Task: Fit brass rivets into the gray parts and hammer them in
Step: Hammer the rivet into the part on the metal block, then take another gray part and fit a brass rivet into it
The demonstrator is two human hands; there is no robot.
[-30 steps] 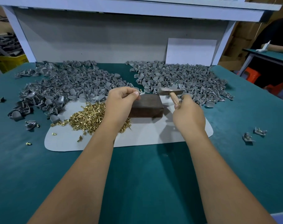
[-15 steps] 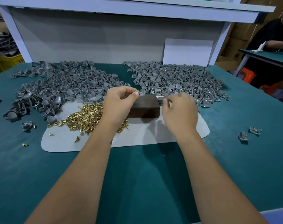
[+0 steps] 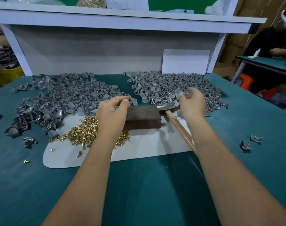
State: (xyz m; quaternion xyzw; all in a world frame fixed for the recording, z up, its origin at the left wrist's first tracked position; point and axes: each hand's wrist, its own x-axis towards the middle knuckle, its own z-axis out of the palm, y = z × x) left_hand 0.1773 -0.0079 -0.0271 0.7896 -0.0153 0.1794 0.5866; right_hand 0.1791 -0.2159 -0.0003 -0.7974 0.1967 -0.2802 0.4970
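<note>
Left hand [image 3: 112, 111]: fingers curled, contents hidden | Right hand [image 3: 190, 101]: fingers pinch a blurred gray part [image 3: 182, 93] over the riveted pile [image 3: 171, 88] | Hammer [image 3: 176, 123] beneath right fingers | Risk: part drops among brass rivets [image 3: 85, 132].

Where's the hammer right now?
In the head view the hammer lies right of centre on the pale mat, its head against the right end of the dark block, its wooden handle running toward the person under the right hand.
</note>
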